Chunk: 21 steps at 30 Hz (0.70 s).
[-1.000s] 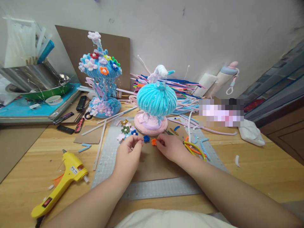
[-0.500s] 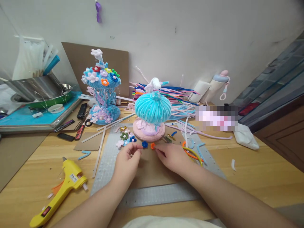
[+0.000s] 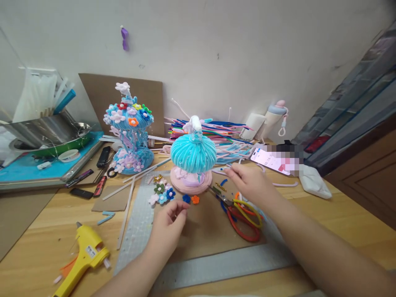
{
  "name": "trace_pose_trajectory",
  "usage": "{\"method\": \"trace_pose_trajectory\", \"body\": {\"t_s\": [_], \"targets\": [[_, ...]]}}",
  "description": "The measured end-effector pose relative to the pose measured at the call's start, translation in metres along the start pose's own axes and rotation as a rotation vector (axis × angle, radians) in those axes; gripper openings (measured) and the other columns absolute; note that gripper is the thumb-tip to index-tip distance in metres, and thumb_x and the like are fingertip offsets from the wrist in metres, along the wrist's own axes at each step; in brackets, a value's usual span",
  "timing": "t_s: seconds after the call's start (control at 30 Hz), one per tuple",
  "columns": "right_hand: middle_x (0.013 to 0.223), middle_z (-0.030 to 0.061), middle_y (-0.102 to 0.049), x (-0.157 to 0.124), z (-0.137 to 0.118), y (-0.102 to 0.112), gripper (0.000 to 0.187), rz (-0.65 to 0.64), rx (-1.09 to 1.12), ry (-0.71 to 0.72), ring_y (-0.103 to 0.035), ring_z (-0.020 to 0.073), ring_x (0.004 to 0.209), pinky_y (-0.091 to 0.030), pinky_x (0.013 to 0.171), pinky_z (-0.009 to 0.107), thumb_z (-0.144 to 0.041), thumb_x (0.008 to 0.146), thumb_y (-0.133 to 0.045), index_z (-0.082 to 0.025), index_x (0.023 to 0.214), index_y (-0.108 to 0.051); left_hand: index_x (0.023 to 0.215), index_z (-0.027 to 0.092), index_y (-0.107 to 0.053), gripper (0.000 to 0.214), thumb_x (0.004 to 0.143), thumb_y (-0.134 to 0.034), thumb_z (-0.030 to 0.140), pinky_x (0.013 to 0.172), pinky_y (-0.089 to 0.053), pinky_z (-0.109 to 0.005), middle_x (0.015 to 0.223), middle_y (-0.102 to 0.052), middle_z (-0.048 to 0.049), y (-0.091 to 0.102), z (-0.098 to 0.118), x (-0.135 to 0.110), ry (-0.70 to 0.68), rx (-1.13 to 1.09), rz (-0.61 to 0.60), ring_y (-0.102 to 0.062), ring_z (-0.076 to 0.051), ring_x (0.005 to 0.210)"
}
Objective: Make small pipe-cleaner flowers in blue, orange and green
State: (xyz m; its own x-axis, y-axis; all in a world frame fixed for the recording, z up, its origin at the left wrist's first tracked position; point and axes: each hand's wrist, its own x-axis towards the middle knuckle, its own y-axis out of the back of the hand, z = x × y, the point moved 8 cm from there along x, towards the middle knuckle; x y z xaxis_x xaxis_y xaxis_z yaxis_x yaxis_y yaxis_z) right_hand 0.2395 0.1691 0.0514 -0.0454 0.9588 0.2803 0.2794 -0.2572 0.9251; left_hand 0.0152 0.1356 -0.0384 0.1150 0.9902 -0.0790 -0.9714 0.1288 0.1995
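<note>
My left hand [image 3: 171,222] rests over the cardboard with its fingers curled together, nothing visible in them. Just beyond its fingertips lie a blue flower [image 3: 186,199] and an orange flower [image 3: 195,199], both of fuzzy pipe cleaner. Farther right, my right hand [image 3: 249,181] has its fingertips pinched at a lilac pipe cleaner [image 3: 219,171]; the fingers hide part of it. Red and yellow handled scissors [image 3: 244,218] lie below that hand. Between and behind the hands stands a turquoise pipe-cleaner dome [image 3: 194,153] on a round pink base [image 3: 176,186].
Small flowers [image 3: 162,198] are grouped at the left of the cardboard [image 3: 204,231]. A yellow glue gun [image 3: 89,243] lies at left. Behind stand a flower-covered blue model [image 3: 130,119] and heaped pipe cleaners [image 3: 210,130]. A phone [image 3: 269,161] lies at right.
My right hand has left the orange flower and moved right and away to the lilac pipe cleaner, uncovering the scissors. My left hand has drawn slightly back from the blue flower. The view has tilted up.
</note>
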Motion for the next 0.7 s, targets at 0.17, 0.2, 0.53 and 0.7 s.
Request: {"method": "trace_pose_trajectory", "body": {"t_s": [0.17,0.2,0.53,0.7], "targets": [[0.096,0.0106,-0.064,0.073,0.038,0.009,0.035,0.178,-0.013,0.044,-0.058,0.0207,0.078,-0.038,0.065,0.028,-0.009,0.08,-0.041,-0.013,0.112,-0.052,0.083,0.018,-0.062,0.016,0.078,-0.048,0.025,0.058,-0.039,-0.026,0.07,-0.06,-0.0018,-0.011,0.0,-0.009,-0.052,0.136,-0.099,-0.053,-0.016,0.063],[0.099,0.0117,-0.064,0.091,0.044,0.006,0.033,0.176,-0.015,0.06,-0.058,0.0209,0.084,-0.039,0.069,0.028,-0.008,0.079,-0.041,-0.012,0.109,-0.056,0.083,0.018,-0.062,0.016,0.079,-0.048,0.023,0.06,-0.04,-0.026,0.072,-0.061,-0.0023,-0.012,0.002,-0.01,-0.079,0.163,-0.111,-0.055,-0.017,0.066],[0.1,0.0069,-0.066,0.218,0.071,-0.04,0.018,0.082,-0.06,0.034,-0.058,0.0228,0.093,-0.041,0.077,0.029,-0.022,0.078,-0.059,-0.02,0.092,-0.07,0.084,0.018,-0.062,0.017,0.08,-0.045,0.02,0.061,-0.04,-0.026,0.076,-0.061,-0.0022,-0.004,0.004,-0.001,-0.131,0.283,-0.09,-0.055,-0.016,0.068],[0.096,0.0052,-0.065,0.237,0.075,-0.06,0.018,0.054,-0.006,0.011,-0.06,0.019,0.089,-0.045,0.081,0.036,-0.031,0.082,-0.06,-0.016,0.092,-0.065,0.084,0.019,-0.061,0.017,0.081,-0.045,0.02,0.063,-0.04,-0.025,0.074,-0.06,-0.0011,-0.004,0.004,-0.002,-0.127,0.284,-0.103,-0.054,-0.016,0.069]]}}
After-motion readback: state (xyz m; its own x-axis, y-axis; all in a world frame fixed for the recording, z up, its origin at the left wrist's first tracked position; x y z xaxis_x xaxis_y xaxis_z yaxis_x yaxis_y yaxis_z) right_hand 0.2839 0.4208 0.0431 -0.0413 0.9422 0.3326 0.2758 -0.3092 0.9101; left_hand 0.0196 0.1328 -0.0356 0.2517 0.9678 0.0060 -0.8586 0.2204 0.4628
